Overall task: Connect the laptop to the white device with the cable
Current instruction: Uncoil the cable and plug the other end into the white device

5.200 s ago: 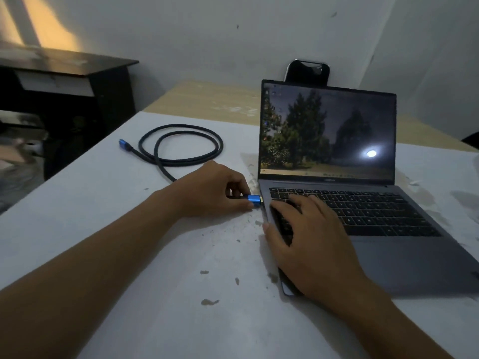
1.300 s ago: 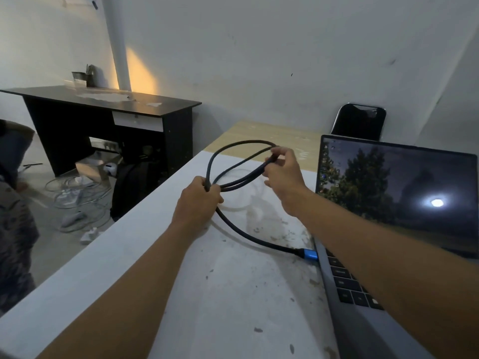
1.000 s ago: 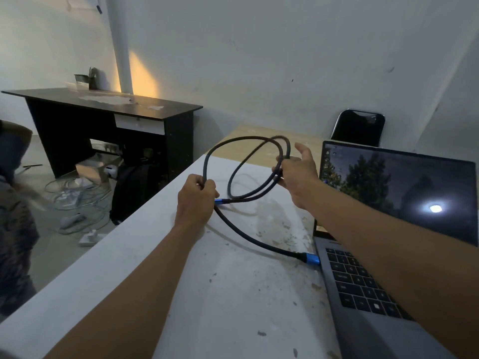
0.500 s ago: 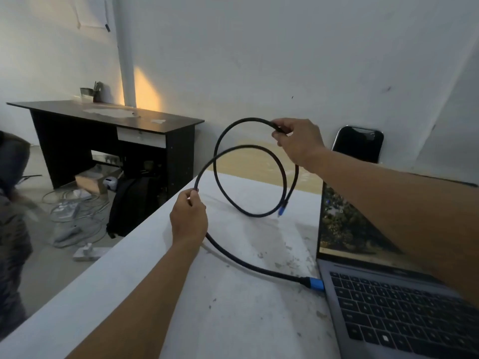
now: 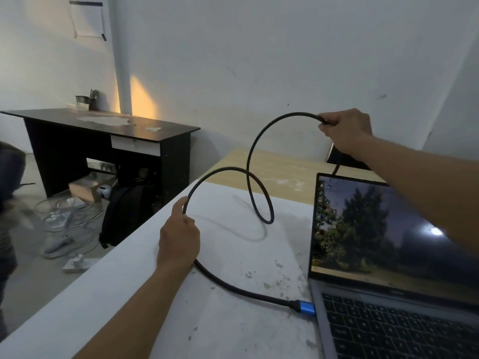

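A black braided cable (image 5: pixel 259 200) has its blue plug (image 5: pixel 305 307) seated in the left side of the open grey laptop (image 5: pixel 388 330). From the plug the cable runs up through my left hand (image 5: pixel 178 239), which grips it above the white table (image 5: pixel 134 294). It then loops in the air and rises to my right hand (image 5: pixel 346 129), held high and closed on it. Past that hand the cable drops behind the laptop screen; its far end is hidden. No white device is in view.
A dark chair back (image 5: pixel 342 158) stands behind the laptop against the wall. A black desk (image 5: pixel 108 130) stands at the left, with a black backpack (image 5: pixel 124 213), loose cords (image 5: pixel 64 216) and a power strip (image 5: pixel 76 264) on the floor. A wooden tabletop (image 5: pixel 282 169) adjoins the white table.
My right hand has lifted and moved right, pulling the coil open into one loose loop. The cable's free blue end, seen hanging half a second ago, has gone out of sight behind the screen.
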